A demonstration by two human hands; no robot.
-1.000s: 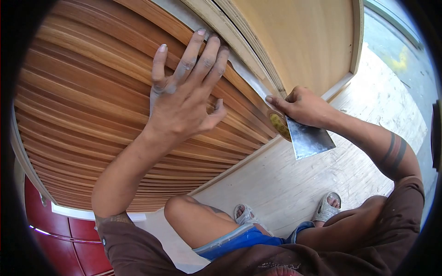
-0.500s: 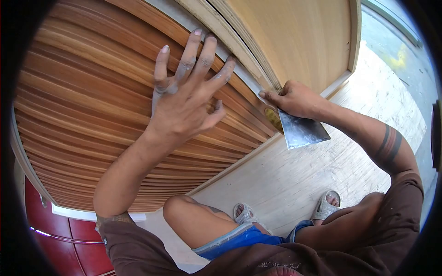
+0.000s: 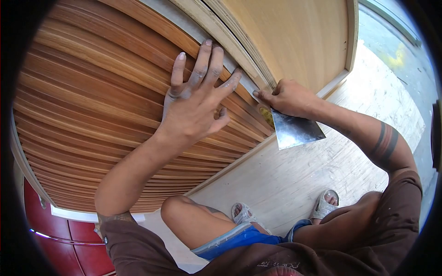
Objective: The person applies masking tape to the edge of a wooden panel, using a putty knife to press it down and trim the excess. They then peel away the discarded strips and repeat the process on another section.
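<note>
My left hand (image 3: 191,108) lies on a brown ribbed wood-look panel (image 3: 101,110), its fingers spread and dusted white. Its fingertips reach the pale strip (image 3: 241,76) along the panel's edge. A whitish sliver shows beside the palm; I cannot make out what it is. My right hand (image 3: 292,99) is closed round a broad metal scraper (image 3: 299,130), whose shiny blade points down toward the floor. The fingers hide most of its grip. This hand is at the panel's corner, against the pale plywood edge. A gold-coloured patch (image 3: 266,116) shows just left of the blade.
A light plywood cabinet side (image 3: 294,37) rises beyond the panel edge. The whitish, scuffed floor (image 3: 258,170) runs under my sandalled feet (image 3: 244,212). Red glossy panels (image 3: 55,230) stand at lower left. Grey, paint-marked ground (image 3: 400,69) lies at far right.
My left hand has slid a little right and down along the panel. My right hand has shifted slightly left with the scraper, its blade tilting a little.
</note>
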